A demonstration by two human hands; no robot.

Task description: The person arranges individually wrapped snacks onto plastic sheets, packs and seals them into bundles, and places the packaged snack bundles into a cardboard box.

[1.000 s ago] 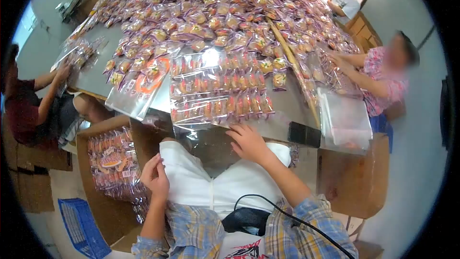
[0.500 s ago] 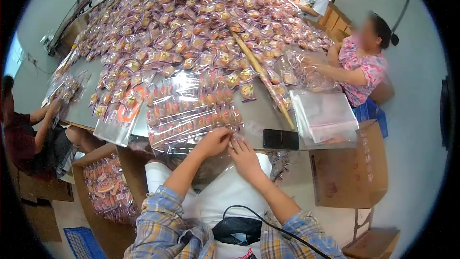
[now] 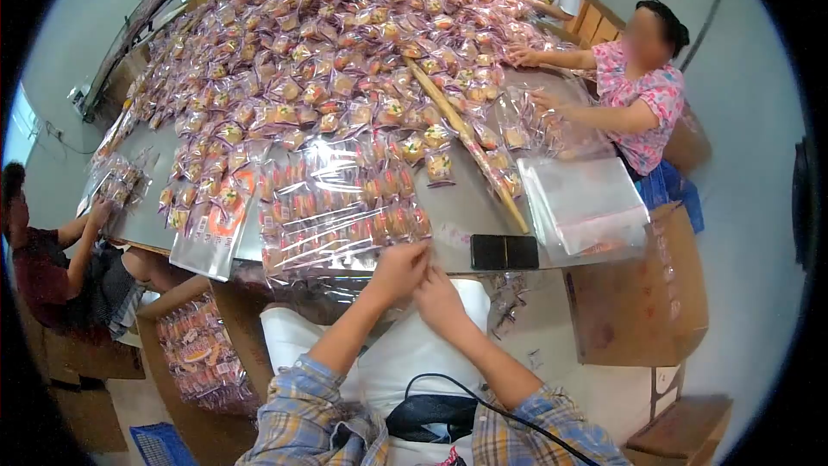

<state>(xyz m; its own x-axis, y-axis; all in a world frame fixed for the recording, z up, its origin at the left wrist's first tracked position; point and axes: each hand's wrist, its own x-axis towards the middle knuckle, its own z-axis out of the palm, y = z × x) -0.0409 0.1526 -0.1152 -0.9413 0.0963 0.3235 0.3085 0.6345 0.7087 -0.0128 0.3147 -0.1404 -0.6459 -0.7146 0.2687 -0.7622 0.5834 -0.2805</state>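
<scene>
A large clear plastic bag (image 3: pixel 336 237) lies at the table's front edge, filled with rows of small wrapped pastries. My left hand (image 3: pixel 400 273) is closed at the bag's near right corner, its fingertips pinching the loose film. Right beside it, my right hand (image 3: pixel 439 297) has its fingers curled in and pressed together at the same corner, touching the left. The film between the fingers is mostly hidden. Slack plastic from the bag hangs over the table edge above my lap.
A pile of wrapped pastries (image 3: pixel 328 43) covers the table's back, with a wooden stick (image 3: pixel 466 142) across its front. A phone (image 3: pixel 504 252) and flat clear bags (image 3: pixel 582 198) lie to the right. Cardboard boxes (image 3: pixel 634 302) stand below. Co-workers sit on both sides.
My right hand's fingers, stretched flatter before, are now curled in against the left hand. Both hands have moved slightly lower. The co-worker at right has extended an arm toward the pile.
</scene>
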